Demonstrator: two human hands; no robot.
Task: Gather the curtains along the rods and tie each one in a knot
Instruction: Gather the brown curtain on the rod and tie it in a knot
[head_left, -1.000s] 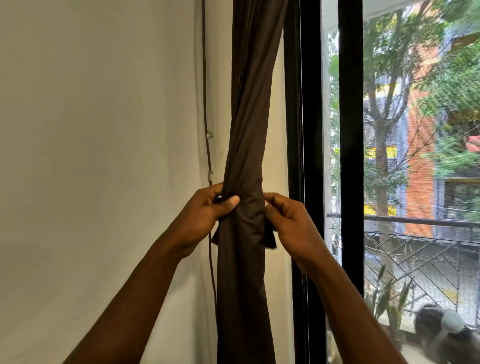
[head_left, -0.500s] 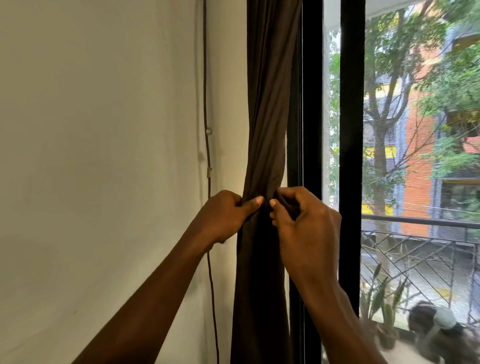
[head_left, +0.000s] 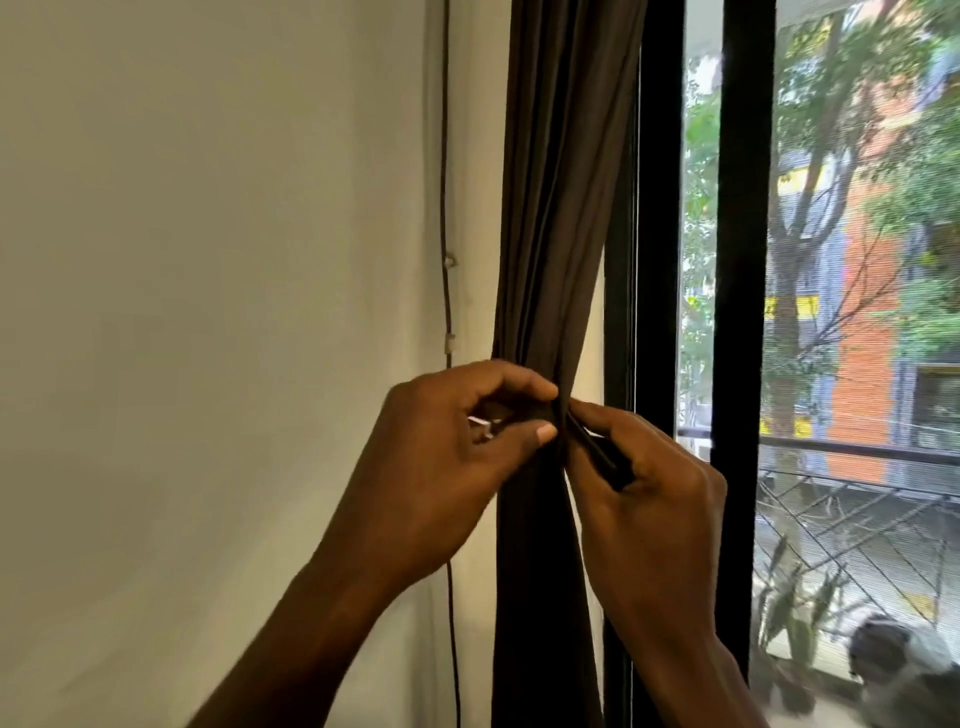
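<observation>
Mid-frame, the left hand (head_left: 447, 473) pinches the gathered curtain (head_left: 556, 208) between thumb and curled fingers, and the right hand (head_left: 649, 514) pinches a dark strip (head_left: 597, 451) beside it. The curtain hangs down the centre, between a cable (head_left: 444, 156) on the left and the window frame (head_left: 743, 208) on the right.

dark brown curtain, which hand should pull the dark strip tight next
Right, probably: right hand holds the dark fabric strip end; left hand pinches the gathered dark brown curtain, steadying it.
</observation>
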